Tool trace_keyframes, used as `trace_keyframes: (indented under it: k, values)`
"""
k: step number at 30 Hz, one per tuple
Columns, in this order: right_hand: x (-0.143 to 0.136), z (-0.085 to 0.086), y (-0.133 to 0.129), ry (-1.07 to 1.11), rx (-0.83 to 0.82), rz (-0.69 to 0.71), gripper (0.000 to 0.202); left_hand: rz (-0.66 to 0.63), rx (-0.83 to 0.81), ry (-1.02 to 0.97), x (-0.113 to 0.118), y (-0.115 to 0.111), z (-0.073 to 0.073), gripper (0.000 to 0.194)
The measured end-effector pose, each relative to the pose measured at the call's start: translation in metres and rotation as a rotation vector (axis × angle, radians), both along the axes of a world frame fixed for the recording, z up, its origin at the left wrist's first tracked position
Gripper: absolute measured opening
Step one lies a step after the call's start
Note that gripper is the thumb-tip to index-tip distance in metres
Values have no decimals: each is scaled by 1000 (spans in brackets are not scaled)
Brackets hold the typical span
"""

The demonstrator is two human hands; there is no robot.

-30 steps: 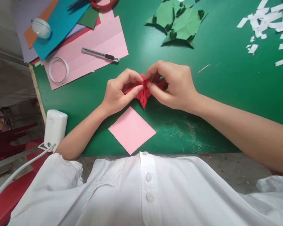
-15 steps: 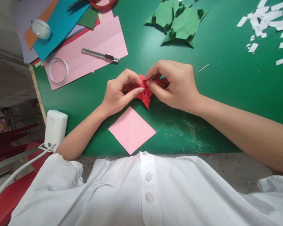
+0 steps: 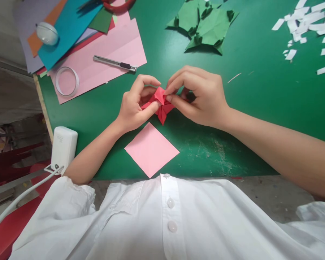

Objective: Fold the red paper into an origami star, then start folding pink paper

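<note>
Between my two hands is a red folded origami paper (image 3: 162, 112), with pointed flaps toward me and a raised flap at its top. My left hand (image 3: 137, 103) grips its left side, the thumb pressing on the front near the middle. The thumb and forefinger of my right hand (image 3: 199, 96) pinch the right edge of the raised flap. Fingers of both hands hide parts of the paper. Just below the hands a pink paper square (image 3: 151, 150) lies flat with a corner toward me.
Green folded paper pieces (image 3: 213, 29) lie at the back. Coloured sheets at the back left carry a utility knife (image 3: 115, 63), a tape roll (image 3: 67, 81) and scissors (image 3: 119, 5). White paper scraps (image 3: 303, 23) are scattered far right. A white cabled device (image 3: 64, 148) stands at the left edge.
The top flap of the red paper has been lifted and now stands up between my hands. The paper has shifted slightly left, and my left fingers have opened a little.
</note>
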State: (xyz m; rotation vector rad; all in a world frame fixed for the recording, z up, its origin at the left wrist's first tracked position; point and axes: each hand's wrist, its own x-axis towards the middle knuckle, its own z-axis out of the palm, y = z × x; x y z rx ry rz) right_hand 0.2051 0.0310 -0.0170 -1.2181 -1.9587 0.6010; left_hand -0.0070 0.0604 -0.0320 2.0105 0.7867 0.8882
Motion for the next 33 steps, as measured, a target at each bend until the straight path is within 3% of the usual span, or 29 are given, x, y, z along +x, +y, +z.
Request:
trace_keyframes:
  k: [4,11,17,22,27,33]
  values:
    - [-3,1,-2,-119,108,-21,11,0,84,58,-2,1,3,29]
    - [-5,-5,1,-226,386,-83,24,-20,91,118,-2,1,9,23]
    - [-7,-5,1,-206,184,37,38,-34,59,111,-1,-1,10,24]
    - [-10,-2,-4,-214,105,-2,41,-47,46,109,-2,0,9,26]
    - [-13,-6,-9,-199,116,-107,38,-66,50,85,-2,1,8,25]
    - [-9,-8,-5,-276,246,-110,34,-89,56,103,-1,1,10,25]
